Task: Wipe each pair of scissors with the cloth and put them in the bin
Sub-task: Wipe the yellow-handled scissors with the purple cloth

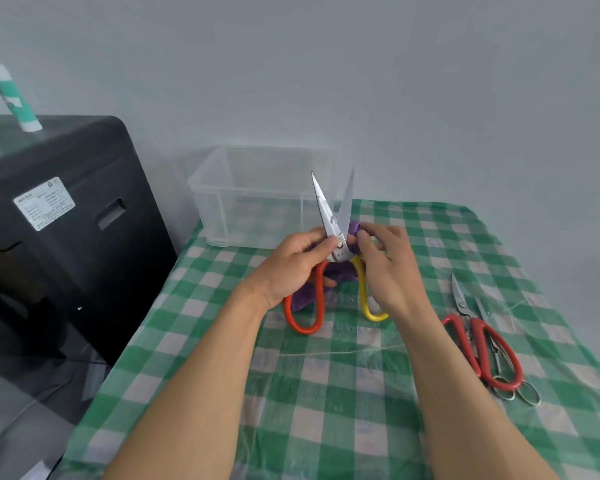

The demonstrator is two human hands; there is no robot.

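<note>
Scissors (331, 223) with one orange and one yellow handle loop are held upright above the table, blades spread and pointing up. My left hand (291, 265) grips them near the pivot, thumb on the blade base. My right hand (385, 268) pinches a purple cloth (354, 233) against the right blade near the pivot. More purple cloth hangs behind the orange handle. A clear plastic bin (257, 195) stands just behind the scissors. Red-handled scissors (482, 344) lie at the right on the table, on top of small all-metal scissors (520, 393).
The table has a green-and-white checked cover (326, 393). A black machine (56, 230) stands to the left of the table, with white-and-green bottles (13, 98) on top. A pale wall is behind.
</note>
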